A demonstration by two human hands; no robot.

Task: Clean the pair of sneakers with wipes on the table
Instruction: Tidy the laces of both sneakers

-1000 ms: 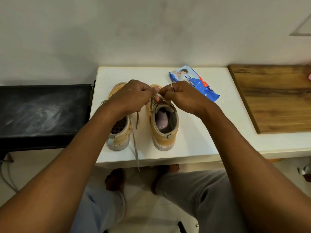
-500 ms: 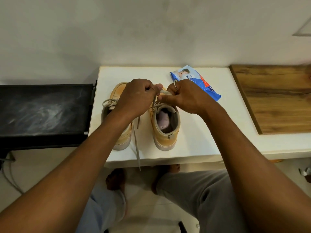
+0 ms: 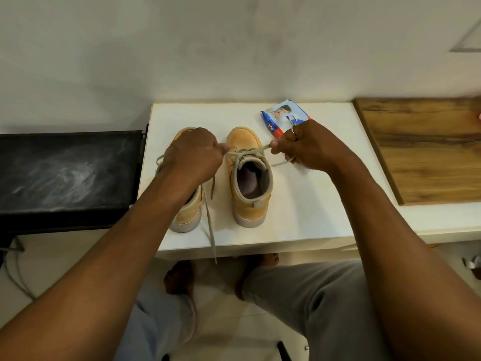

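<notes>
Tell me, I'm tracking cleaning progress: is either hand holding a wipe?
No, the left hand and right hand each pinch the sneaker lace.

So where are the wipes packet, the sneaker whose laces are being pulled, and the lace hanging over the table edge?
Wipes packet [image 3: 279,120]: head view, on its printed front.
Sneaker [image 3: 243,138]: head view, on its tan toe.
Hanging lace [image 3: 210,230]: head view, midway along the strand.

2 tan high-tops, pale soles, upright side by side on white table [image 3: 312,209], toes twd wall. Right sneaker [image 3: 247,183]: lace [image 3: 256,150] stretched sideways, pinched btwn left hand [image 3: 194,155] & right hand [image 3: 304,147]. Left sneaker [image 3: 188,212]: loose lace end [image 3: 210,230] hangs over table's front edge. Blue-white wipes pack [image 3: 281,114] lies flat behind right sneaker.
</notes>
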